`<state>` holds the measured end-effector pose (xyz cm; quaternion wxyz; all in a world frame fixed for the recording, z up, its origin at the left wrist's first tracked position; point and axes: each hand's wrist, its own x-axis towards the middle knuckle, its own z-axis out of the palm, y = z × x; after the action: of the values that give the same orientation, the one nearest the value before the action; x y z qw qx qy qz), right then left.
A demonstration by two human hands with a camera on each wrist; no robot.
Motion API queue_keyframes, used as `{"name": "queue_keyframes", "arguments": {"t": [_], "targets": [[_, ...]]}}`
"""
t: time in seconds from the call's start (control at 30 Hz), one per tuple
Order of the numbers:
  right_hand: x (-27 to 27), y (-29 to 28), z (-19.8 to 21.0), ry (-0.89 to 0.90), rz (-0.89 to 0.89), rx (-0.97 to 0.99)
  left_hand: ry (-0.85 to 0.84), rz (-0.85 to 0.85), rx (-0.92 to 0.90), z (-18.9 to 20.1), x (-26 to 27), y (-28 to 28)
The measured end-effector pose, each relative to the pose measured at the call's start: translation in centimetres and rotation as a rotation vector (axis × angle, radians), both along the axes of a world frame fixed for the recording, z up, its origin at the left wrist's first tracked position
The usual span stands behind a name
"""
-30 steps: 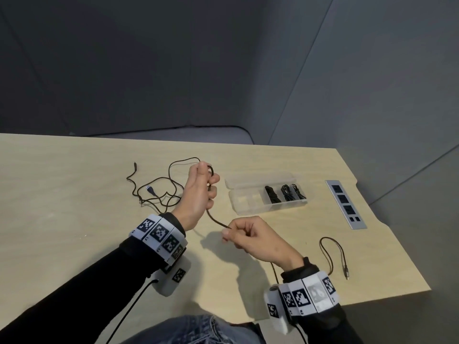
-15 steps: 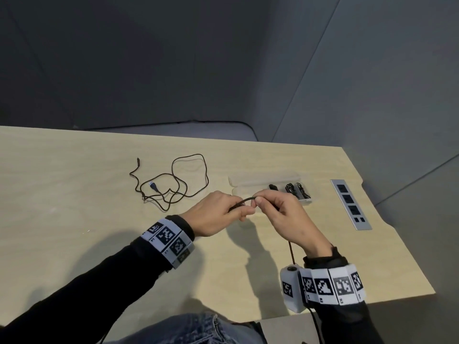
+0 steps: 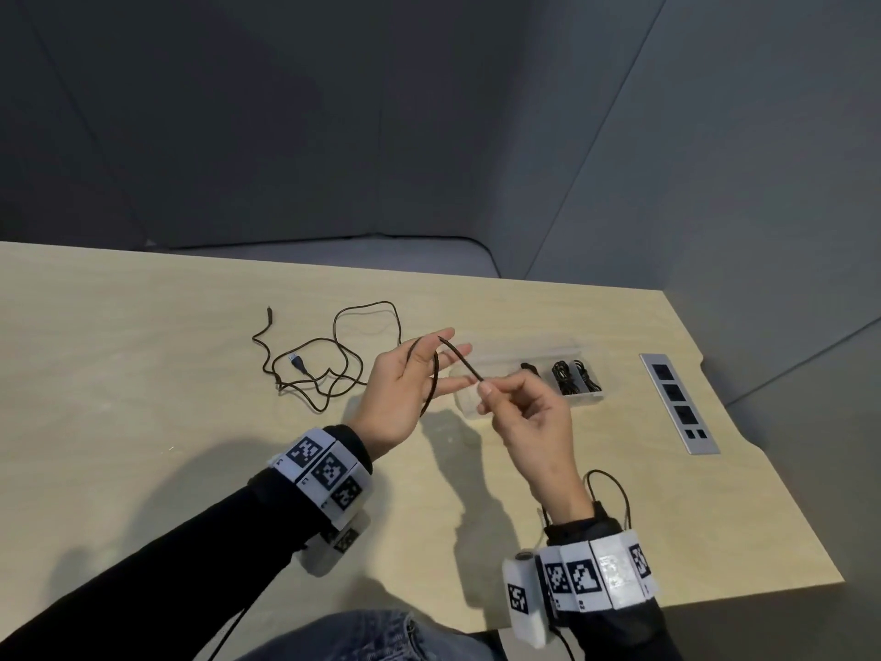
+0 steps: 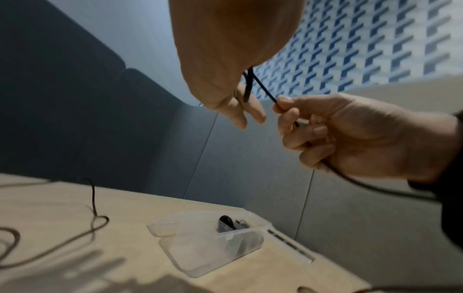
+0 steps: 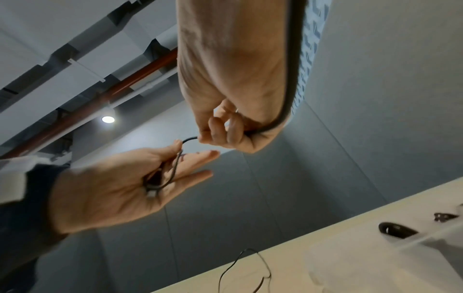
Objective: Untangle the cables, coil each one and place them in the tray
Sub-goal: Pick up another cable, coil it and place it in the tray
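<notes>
A thin black cable (image 3: 433, 374) loops over my left hand (image 3: 429, 360), which is raised above the table with the palm turned right and the fingers straight. The thumb pins the cable against the index finger, and its plug end (image 5: 151, 191) lies across the palm. My right hand (image 3: 484, 388) pinches the same cable just right of the loop; its tail (image 3: 612, 489) trails past my right wrist. A second, tangled black cable (image 3: 329, 369) lies on the table to the left. The clear tray (image 3: 469, 405) sits behind my hands, with coiled cables (image 3: 574, 376) in its right compartments.
A grey socket panel (image 3: 679, 407) is set into the wooden table (image 3: 143, 398) at the right. The table's right edge is close to my right wrist. Dark padded walls enclose the back and right.
My hands have parted from their close pinch in front of the tray. The left hand has spread its fingers with the palm showing, and the right hand has drawn a loop of cable over them.
</notes>
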<state>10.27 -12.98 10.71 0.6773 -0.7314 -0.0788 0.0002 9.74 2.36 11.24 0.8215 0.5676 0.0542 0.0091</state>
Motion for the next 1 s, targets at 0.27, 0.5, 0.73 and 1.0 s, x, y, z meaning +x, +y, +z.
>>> {"name": "queue_keyframes", "arguments": {"t": [0.27, 0.5, 0.73, 1.0], "targets": [[-1.3, 2.2, -1.5, 0.175, 0.235, -0.157, -0.037, 0.140, -0.086, 0.4, 0.3, 0.4], [-2.6, 2.0, -0.6, 0.259, 0.511, -0.546, 0.121, 0.259, -0.059, 0.7, 1.3, 1.7], [-2.6, 0.8, 4.3, 0.083, 0.581, -0.974, -0.135, 0.106, 0.921, -1.7, 0.8, 2.9], [-0.3, -0.9, 6.2, -0.122, 0.357, -0.803, -0.295, -0.240, 1.177, -1.4, -0.1, 2.3]]}}
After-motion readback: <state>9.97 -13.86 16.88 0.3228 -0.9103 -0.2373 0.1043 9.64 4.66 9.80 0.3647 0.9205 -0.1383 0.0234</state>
